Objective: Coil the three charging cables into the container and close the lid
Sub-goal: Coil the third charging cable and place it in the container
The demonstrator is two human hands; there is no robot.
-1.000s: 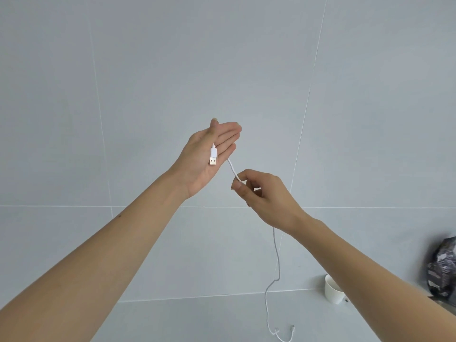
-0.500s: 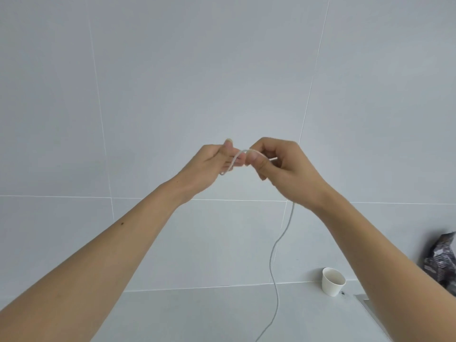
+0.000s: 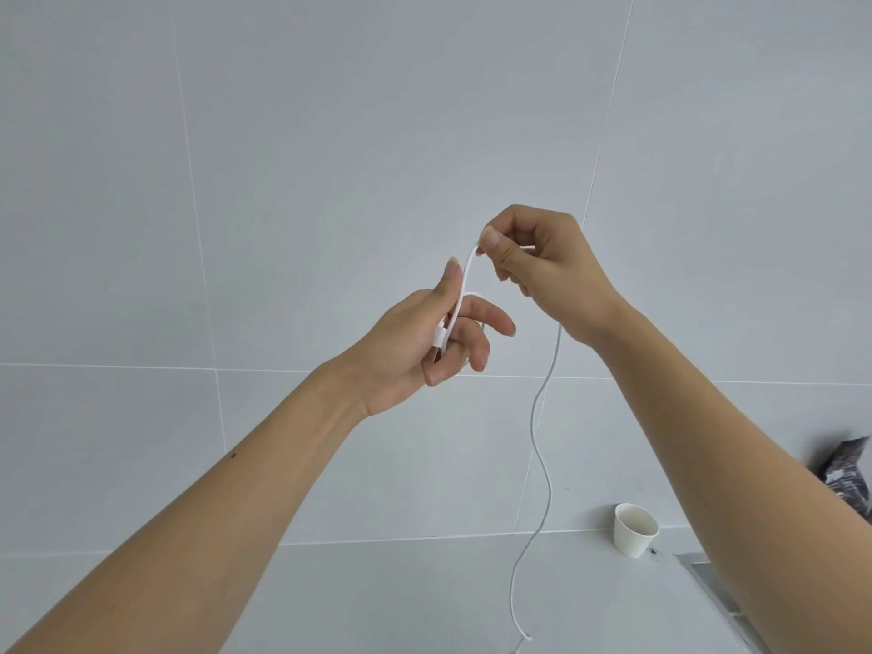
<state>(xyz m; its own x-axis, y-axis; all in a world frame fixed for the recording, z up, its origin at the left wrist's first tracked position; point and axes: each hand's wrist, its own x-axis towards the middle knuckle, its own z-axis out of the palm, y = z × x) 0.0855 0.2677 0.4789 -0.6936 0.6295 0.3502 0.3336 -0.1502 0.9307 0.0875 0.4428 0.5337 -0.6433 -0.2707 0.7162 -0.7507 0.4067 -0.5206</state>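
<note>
A thin white charging cable (image 3: 538,446) is held up in front of the grey tiled wall. My left hand (image 3: 424,342) has its fingers curled round the cable's plug end, with one turn of cable looped over the fingers. My right hand (image 3: 542,271), a little higher and to the right, pinches the cable between thumb and forefinger. From there the rest of the cable hangs down in a wavy line to the white table (image 3: 377,601). No container or other cables are in view.
A small white paper cup (image 3: 634,530) stands on the table at the wall, lower right. A dark crumpled bag (image 3: 844,474) shows at the right edge. A silver flat object (image 3: 717,587) lies at the lower right behind my right forearm.
My left hand went from flat and open with the plug on its palm to curled round it. My right hand brought the cable over the left fingers, then rose to the upper right.
</note>
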